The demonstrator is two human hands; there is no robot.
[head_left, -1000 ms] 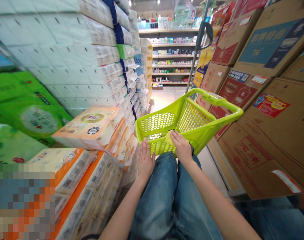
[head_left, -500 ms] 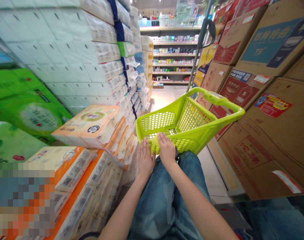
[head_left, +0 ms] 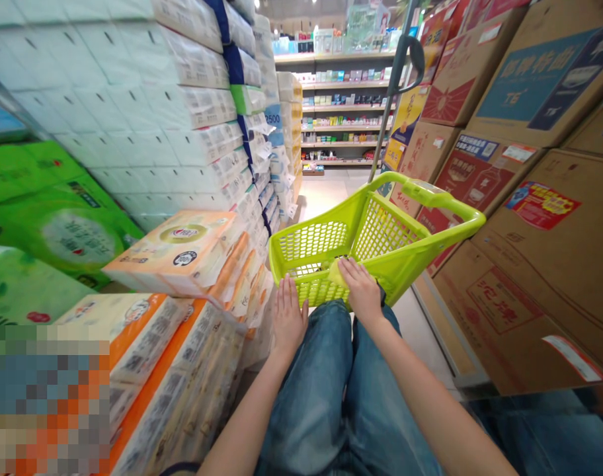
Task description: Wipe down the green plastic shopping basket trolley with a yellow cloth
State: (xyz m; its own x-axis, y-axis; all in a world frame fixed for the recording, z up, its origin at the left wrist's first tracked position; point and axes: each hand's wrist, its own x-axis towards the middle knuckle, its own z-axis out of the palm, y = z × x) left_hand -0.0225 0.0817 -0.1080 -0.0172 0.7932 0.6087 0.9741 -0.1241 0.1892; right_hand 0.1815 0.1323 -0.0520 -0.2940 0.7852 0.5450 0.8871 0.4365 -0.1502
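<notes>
Here, at left, we see tissue packs (head_left: pixel 180 254) stacked flat, presumably for stability. Next, our left hand (head_left: pixel 287 316) lies unclenched, fingers straight, at the near corner of the green basket (head_left: pixel 408 261), likely steadying it; the basket stands just before our knees (head_left: pixel 328 320). Our right hand (head_left: pixel 362 292) holds a yellow cloth (head_left: pixel 334 273) under its fingers against the basket's near rim, seemingly pinning it there. Rightmost, cartons (head_left: pixel 554 277) stand piled, labels (head_left: pixel 543 205) outward, probably for reading.

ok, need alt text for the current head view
A person's left hand and right hand are at the near side of a lime-green shopping basket, a yellow cloth under the right fingers. Wrapped packs are stacked at left, cardboard boxes at right; stocked shelves stand beyond.
</notes>
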